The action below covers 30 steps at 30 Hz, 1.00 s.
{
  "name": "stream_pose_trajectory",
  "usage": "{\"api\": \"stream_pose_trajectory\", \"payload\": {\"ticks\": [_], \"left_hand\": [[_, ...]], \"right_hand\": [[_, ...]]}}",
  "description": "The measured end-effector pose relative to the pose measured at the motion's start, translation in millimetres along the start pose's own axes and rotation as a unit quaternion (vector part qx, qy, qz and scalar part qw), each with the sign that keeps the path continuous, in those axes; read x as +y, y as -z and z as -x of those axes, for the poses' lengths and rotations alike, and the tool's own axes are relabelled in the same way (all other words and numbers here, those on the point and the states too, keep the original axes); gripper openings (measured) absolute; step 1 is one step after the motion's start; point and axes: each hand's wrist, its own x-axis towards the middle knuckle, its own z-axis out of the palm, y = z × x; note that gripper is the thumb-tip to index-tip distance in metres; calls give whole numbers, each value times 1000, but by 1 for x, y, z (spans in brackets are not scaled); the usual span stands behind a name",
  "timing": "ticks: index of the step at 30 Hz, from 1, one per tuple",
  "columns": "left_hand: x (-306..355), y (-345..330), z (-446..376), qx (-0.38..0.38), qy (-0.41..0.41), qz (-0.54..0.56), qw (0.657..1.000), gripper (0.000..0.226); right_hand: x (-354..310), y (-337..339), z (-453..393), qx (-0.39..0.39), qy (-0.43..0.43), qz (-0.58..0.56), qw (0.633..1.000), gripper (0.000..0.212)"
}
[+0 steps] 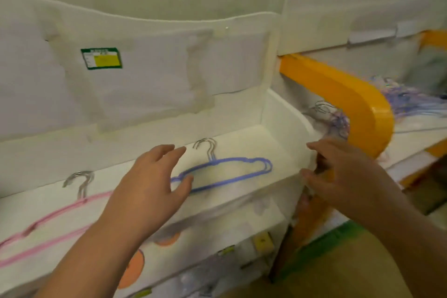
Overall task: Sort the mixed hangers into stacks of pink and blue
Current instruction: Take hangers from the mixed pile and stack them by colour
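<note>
Blue hangers (222, 173) flat on the white shelf (244, 138), long axis left-right, just beyond left hand (150, 184) with loose, spread fingers; pink hangers (48, 225) farther left, cut off; right hand (338, 172) empty-looking, nearer the blurred mixed hangers (333, 116) far right.
</note>
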Motion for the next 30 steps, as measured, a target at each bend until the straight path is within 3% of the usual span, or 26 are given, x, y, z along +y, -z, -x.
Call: {"api": "stream_pose_trajectory", "payload": {"ticks": [11,15,22,30], "left_hand": [[253,-77,19,-26,-115,86,989,51],[319,-98,10,-54,-160,88,982,52],[398,-144,-36,-57,-207,100,972,57],[463,-223,-141,-71,-183,108,975,52]], "right_hand": [[199,110,133,-4,-100,25,995,47],[250,133,148,-20,-108,55,992,59],[327,138,119,-26,-115,60,991,60],[423,128,33,-49,-125,60,989,59]]}}
